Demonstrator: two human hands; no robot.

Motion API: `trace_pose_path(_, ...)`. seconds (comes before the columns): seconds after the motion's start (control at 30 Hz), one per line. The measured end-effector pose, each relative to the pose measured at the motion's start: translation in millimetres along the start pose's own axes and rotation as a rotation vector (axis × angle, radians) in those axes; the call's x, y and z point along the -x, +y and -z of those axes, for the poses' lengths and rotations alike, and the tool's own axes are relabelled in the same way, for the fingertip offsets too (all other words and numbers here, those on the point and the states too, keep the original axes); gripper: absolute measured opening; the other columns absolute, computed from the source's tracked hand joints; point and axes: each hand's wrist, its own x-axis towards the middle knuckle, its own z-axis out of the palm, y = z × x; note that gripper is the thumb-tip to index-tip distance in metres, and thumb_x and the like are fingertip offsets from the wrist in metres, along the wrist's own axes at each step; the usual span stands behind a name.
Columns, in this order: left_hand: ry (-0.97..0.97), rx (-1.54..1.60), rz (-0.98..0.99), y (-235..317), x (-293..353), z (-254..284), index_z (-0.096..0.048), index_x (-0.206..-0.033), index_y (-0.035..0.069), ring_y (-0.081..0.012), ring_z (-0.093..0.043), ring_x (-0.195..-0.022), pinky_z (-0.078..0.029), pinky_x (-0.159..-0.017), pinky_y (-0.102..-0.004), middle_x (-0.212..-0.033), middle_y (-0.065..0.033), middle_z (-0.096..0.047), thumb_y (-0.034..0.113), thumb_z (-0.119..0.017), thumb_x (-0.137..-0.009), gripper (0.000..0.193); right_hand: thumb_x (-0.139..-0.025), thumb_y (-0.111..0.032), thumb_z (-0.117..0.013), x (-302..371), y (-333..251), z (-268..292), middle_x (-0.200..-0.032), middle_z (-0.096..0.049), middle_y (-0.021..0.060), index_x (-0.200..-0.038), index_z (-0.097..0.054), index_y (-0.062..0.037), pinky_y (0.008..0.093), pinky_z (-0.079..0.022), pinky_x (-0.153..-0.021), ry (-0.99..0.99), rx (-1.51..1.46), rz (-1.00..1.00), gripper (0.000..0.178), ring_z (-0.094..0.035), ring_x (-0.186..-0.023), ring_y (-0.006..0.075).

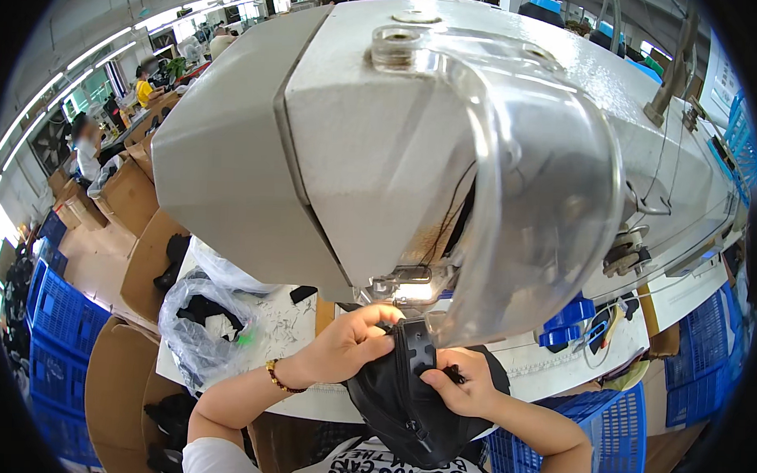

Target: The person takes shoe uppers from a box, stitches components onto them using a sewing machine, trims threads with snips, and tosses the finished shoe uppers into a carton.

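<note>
On our far left we see a stack of blue crates (63, 313). Next come big brown boxes (115, 386) with black things in them. Then a clear plastic bag (172, 321) sits on the white surface (279, 341), with more black stuff inside.

Our left hand (345, 348) wears a string of beads (279, 378) at the wrist. Its thumb and fingers are close together, pinching the top end of the black pouch (381, 399), near the zipper (401, 367). The pouch is between our two hands, over the front edge of the surface. Above it is the big, pale sewing machine (374, 111) with a bent clear cover (555, 184). We can't tell if the pouch touches the machine.

Our right hand (467, 385) holds the other side of the pouch, thumb on top. Farther right, a blue thing (565, 323) rests on the surface, and another blue crate (618, 432) stands below.
</note>
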Motion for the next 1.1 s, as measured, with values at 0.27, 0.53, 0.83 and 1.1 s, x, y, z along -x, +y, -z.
trace_pose_path(0.27, 0.037, -0.281, 0.098, 15, 13, 11, -0.058, -0.087, -0.001, -0.0007, -0.038, -0.058, -0.033, -0.051, -0.0174, -0.066, 0.0046, -0.052, 0.014, -0.057, -0.079, 0.016, -0.076, -0.017, -0.061, -3, -15, 0, -0.052, -0.039, 0.0047, -0.063, -0.046, -0.0020, 0.0243, -0.029, -0.042, 0.079, 0.098, -0.074, 0.025, -0.035, -0.046, 0.0114)
trace_pose_path(0.53, 0.226, -0.649, -0.144, 10, 11, 16, -0.055, -0.078, -0.004, -0.0133, -0.047, -0.056, -0.039, -0.053, -0.0236, -0.071, -0.0069, -0.056, 0.014, -0.058, -0.077, 0.018, -0.079, -0.025, -0.057, -16, -14, 1, -0.049, -0.037, 0.0044, -0.061, -0.043, -0.0031, 0.0275, -0.025, -0.040, 0.044, 0.154, -0.210, 0.031, -0.030, -0.041, 0.0131)
trace_pose_path(0.83, 0.465, -0.762, -0.197, 14, -14, 26, -0.056, -0.083, 0.000, -0.0213, -0.054, -0.069, -0.042, -0.062, -0.0316, -0.078, -0.0088, -0.057, 0.014, -0.066, -0.068, 0.023, -0.080, -0.018, -0.053, -40, -2, 0, -0.052, -0.038, 0.0103, -0.057, -0.042, -0.0013, 0.0340, -0.032, -0.049, 0.139, 0.529, 0.032, 0.031, -0.038, -0.047, 0.0212)
trace_pose_path(1.1, 0.709, -0.442, -0.036, -31, 40, 63, -0.054, -0.082, 0.001, -0.0073, -0.047, -0.062, -0.040, -0.057, -0.0231, -0.064, -0.0014, -0.053, 0.013, -0.055, -0.078, 0.012, -0.069, -0.015, -0.068, -26, 0, -1, -0.052, -0.043, -0.0021, -0.085, -0.041, -0.0054, 0.0197, -0.031, -0.044, 0.170, 0.476, 0.014, 0.033, -0.037, -0.047, 0.0046)
